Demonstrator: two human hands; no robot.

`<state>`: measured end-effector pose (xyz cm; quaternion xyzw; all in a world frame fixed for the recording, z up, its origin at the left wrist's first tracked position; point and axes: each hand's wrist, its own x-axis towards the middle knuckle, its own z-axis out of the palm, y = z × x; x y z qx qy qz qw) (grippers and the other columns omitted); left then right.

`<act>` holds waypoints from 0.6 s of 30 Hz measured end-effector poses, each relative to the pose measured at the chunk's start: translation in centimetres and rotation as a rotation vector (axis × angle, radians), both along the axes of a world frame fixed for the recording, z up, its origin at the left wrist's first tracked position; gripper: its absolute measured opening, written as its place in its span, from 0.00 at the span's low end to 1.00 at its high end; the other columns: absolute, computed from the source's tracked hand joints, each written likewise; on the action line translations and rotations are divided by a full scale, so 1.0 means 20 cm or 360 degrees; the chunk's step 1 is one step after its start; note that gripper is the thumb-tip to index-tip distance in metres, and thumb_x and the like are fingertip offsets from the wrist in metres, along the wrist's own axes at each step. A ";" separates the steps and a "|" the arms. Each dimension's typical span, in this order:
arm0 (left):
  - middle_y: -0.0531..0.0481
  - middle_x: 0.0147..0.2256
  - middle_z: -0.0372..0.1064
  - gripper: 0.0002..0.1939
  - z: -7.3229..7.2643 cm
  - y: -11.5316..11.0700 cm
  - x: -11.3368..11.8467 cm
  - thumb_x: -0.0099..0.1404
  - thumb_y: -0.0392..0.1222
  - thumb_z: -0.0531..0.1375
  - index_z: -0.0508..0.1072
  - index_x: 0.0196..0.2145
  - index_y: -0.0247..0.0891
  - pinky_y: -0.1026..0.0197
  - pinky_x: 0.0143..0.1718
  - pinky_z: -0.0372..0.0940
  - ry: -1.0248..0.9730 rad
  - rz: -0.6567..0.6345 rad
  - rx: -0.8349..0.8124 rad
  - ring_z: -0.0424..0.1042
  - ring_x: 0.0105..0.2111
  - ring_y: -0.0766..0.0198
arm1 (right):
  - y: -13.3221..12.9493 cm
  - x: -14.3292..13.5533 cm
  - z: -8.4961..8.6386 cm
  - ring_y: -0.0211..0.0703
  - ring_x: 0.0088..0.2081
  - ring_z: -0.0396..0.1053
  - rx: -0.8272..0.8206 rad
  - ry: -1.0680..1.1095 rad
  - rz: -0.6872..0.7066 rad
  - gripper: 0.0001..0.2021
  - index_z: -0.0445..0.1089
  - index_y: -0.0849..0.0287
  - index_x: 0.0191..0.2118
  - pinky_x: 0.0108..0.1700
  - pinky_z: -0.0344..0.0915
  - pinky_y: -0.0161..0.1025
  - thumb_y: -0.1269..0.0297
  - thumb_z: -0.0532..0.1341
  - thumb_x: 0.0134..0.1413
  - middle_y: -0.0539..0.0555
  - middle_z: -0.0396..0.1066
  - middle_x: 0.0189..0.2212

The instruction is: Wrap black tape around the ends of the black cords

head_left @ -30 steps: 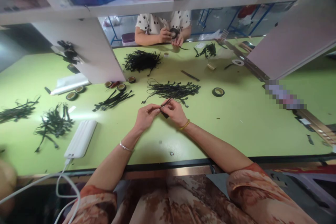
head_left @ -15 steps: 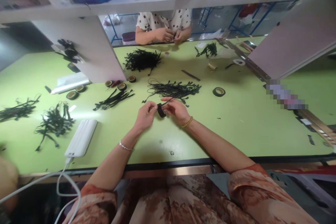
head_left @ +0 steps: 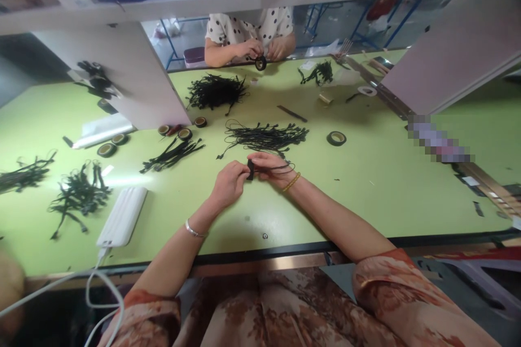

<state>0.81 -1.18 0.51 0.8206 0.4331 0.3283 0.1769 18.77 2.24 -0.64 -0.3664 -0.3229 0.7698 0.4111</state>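
Note:
Close together over the near middle of the table, my left hand and my right hand meet at a small roll of black tape, seen edge-on. My left thumb and fingers are closed at its left side. Curled fingers of my right hand hold a thin black cable, which loops out over the wrist. My right fingertips also touch the roll. The cable's end between the hands is hidden. Just beyond lies a loose bundle of black cables.
Other cable piles lie farther back and left. Tape rolls sit right and left of the bundle. A white power bank trails a white cord. Across the table, a person's hands hold black tape. White panels stand under the shelf.
Between my hands the roll has turned edge-on, and the cable now loops over my right wrist. A black tape roll has appeared in the other person's hands. The view has shifted slightly.

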 end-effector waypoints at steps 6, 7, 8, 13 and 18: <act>0.47 0.31 0.69 0.08 -0.02 -0.01 0.02 0.67 0.37 0.52 0.70 0.33 0.39 0.58 0.38 0.63 0.0214 -0.0048 0.0055 0.67 0.34 0.60 | 0.01 -0.02 -0.03 0.37 0.23 0.72 0.0052 0.0026 -0.0202 0.20 0.72 0.60 0.35 0.27 0.68 0.33 0.71 0.75 0.30 0.49 0.76 0.22; 0.47 0.31 0.69 0.07 -0.02 -0.01 0.03 0.66 0.37 0.53 0.70 0.33 0.39 0.58 0.38 0.63 0.0218 -0.0044 0.0024 0.67 0.33 0.60 | 0.01 -0.01 -0.03 0.39 0.24 0.73 0.0075 0.0042 -0.0224 0.20 0.71 0.60 0.35 0.28 0.69 0.34 0.71 0.75 0.30 0.50 0.76 0.23; 0.48 0.31 0.70 0.06 -0.02 -0.02 0.03 0.65 0.37 0.53 0.70 0.32 0.39 0.58 0.38 0.63 0.0205 -0.0029 -0.0019 0.67 0.33 0.61 | 0.01 -0.01 -0.03 0.40 0.25 0.74 0.0108 0.0057 -0.0233 0.20 0.71 0.59 0.35 0.29 0.69 0.35 0.70 0.74 0.31 0.50 0.77 0.24; 0.52 0.27 0.68 0.03 0.01 -0.04 0.05 0.63 0.38 0.56 0.67 0.30 0.39 0.62 0.33 0.61 -0.0103 0.0208 -0.0425 0.65 0.27 0.65 | 0.02 0.05 0.01 0.42 0.31 0.76 0.0376 0.0132 -0.0099 0.21 0.71 0.57 0.41 0.36 0.71 0.39 0.67 0.73 0.36 0.50 0.78 0.30; 0.55 0.24 0.64 0.03 0.01 -0.02 0.04 0.61 0.40 0.56 0.66 0.32 0.39 0.64 0.28 0.58 -0.0308 0.0343 -0.0711 0.62 0.24 0.67 | 0.02 0.09 0.03 0.40 0.34 0.76 0.0598 0.0064 0.0029 0.25 0.68 0.56 0.46 0.44 0.69 0.39 0.67 0.73 0.38 0.49 0.78 0.33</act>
